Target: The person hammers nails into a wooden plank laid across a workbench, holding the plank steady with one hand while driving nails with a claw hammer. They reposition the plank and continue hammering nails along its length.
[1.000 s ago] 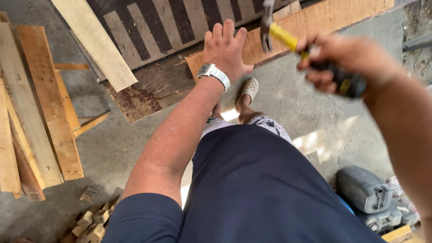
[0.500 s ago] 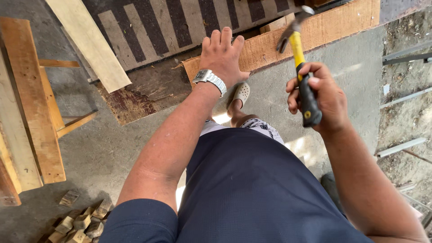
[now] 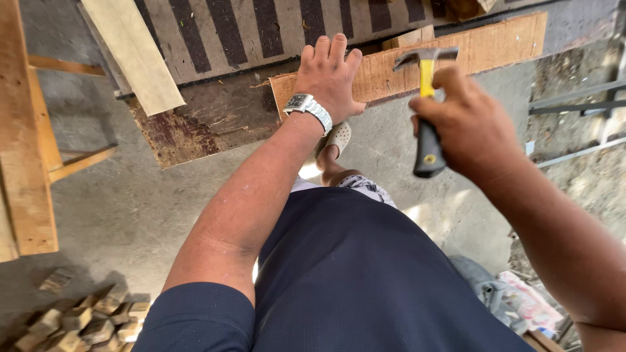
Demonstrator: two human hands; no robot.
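The left hand (image 3: 331, 78) lies flat, released, on the plank (image 3: 486, 49). At its 3 o'clock, the right hand (image 3: 469, 127) grips the hammer (image 3: 427, 104).

Floor: grey concrete floor (image 3: 117, 215), dusty, with a sunlit patch low in the middle.
Top: striped panel (image 3: 261, 29), dark bars on pale ground.
Left: wooden planks (image 3: 26, 163) lying flat.
Lower left: heap of small wood blocks (image 3: 78, 319).
Right: metal bars (image 3: 574, 104) over rough ground.
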